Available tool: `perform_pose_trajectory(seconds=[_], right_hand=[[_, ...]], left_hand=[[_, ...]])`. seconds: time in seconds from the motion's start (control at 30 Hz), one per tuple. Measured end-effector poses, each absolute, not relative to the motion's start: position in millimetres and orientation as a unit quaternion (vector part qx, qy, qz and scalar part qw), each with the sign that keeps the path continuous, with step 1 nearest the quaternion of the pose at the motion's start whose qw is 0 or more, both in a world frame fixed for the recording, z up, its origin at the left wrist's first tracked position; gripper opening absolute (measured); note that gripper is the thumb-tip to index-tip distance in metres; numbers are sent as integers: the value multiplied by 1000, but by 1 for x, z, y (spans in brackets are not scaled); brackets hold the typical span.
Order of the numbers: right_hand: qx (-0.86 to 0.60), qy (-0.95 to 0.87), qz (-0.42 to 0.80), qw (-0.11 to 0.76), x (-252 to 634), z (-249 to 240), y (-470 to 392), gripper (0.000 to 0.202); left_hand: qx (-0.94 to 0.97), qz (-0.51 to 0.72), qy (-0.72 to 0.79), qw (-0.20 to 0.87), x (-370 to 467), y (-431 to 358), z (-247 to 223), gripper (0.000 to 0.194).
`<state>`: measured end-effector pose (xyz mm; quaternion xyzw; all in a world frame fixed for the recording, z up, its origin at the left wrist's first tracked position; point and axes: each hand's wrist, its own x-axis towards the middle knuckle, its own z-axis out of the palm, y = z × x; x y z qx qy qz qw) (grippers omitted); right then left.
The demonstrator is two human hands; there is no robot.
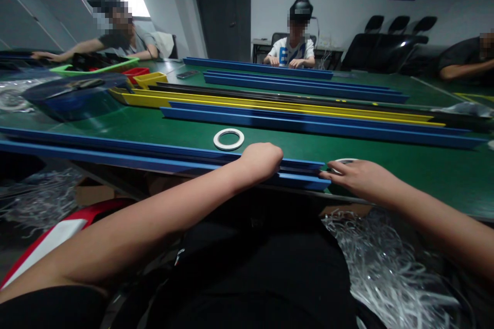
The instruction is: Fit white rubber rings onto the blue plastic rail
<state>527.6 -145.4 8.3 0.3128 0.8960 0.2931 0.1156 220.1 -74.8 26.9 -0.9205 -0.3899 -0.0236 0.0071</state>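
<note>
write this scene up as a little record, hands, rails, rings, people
left hand: curled over the near blue rail, grip hidden
right hand: fingers at that rail's right end, by a white ring; contact unclear
other white ring: flat on the green tabletop, beyond the near rail
further off: yellow rail, more blue rails
people: three others around the table

A dark door (222, 7) top centre; apparently black chairs (386, 51), upper right; red bin (137, 76) beside yellow bin (152, 82), upper left

A green table (185, 131) bears blue rails (303, 181), a yellow rail (146, 99), a white ring (229, 147).
</note>
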Motion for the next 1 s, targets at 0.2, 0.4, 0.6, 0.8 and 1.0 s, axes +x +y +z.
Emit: perform_pose_trajectory(seconds=[0.2,0.4,0.6,0.8,1.0], right_hand=[[315,891,302,126,534,8,-147,62],[327,894,286,108,539,6,-148,69],[336,898,270,93,538,-1,-147,68],[311,911,261,71,527,9,-148,46],[282,912,291,65,521,21,-148,41]], left_hand=[[-921,-3,-389,10,228,-78,34,24],[-922,-11,-387,22,229,-81,33,23],[-925,-11,-379,26,233,-82,32,22],[-924,-10,-382,29,233,-85,35,22],[-921,-8,-388,26,233,-87,36,23]])
